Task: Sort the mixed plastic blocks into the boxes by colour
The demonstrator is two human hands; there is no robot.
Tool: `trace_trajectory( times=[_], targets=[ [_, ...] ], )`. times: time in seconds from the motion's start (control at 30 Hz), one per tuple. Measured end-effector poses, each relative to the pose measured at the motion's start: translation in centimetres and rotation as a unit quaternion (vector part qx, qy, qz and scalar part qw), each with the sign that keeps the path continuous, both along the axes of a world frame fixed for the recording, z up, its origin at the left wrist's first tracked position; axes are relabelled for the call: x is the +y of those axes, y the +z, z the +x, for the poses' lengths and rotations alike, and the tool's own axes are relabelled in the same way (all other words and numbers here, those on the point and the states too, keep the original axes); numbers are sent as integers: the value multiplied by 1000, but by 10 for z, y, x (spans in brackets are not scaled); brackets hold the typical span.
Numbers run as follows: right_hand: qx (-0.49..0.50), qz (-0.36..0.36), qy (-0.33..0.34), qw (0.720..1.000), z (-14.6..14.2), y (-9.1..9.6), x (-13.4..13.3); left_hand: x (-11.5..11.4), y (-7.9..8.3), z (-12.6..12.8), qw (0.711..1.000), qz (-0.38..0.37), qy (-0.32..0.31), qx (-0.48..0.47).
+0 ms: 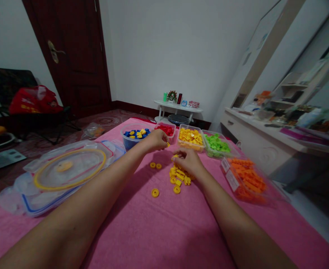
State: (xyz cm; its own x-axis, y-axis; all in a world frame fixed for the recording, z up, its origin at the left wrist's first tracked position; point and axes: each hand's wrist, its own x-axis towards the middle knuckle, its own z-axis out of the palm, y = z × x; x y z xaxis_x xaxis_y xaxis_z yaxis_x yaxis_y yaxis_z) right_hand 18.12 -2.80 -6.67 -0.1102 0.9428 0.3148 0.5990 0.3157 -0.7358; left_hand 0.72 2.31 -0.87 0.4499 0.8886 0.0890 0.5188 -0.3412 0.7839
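Observation:
Pinched in my left hand (158,140) is a small yellow toy block (168,144), held just in front of the red block tub. My right hand (189,160) is closed on another yellow toy block (175,157), its fingers over the far edge of a pile of yellow blocks (178,174). Two yellow toy wheels (155,165) lie side by side left of the pile. A single yellow wheel (155,192) rests nearer to me on the pink cloth (153,231). My fingers partly hide both held pieces.
Along the far edge stand tubs of blue and yellow blocks (128,142), red blocks (166,130), yellow blocks (191,136) and green blocks (217,145). A box of orange blocks (248,180) is on the right. Stacked plastic lids (69,170) lie on the left.

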Motion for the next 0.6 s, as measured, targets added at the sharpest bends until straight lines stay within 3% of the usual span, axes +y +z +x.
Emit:
trace_trajectory(
  times=[0.1, 0.2, 0.3, 0.47, 0.6],
  targets=[
    [-141, 58, 13, 988, -8, 0, -7, 2, 0, 0, 998, 11, 53, -32],
    [-231, 115, 55, 965, -25, 6, -20, 1, 2, 5, 985, -75, 40, -150],
    [-298, 111, 84, 944, -44, 6, -31, -1, 5, 8, 950, -179, 29, -255],
    [-332, 109, 38, 936, -55, -4, -33, 2, 9, 7, 905, -292, 29, -308],
    [-277, 136, -6, 951, -36, 8, -22, 2, 8, 6, 907, -307, 40, -286]
  ],
)
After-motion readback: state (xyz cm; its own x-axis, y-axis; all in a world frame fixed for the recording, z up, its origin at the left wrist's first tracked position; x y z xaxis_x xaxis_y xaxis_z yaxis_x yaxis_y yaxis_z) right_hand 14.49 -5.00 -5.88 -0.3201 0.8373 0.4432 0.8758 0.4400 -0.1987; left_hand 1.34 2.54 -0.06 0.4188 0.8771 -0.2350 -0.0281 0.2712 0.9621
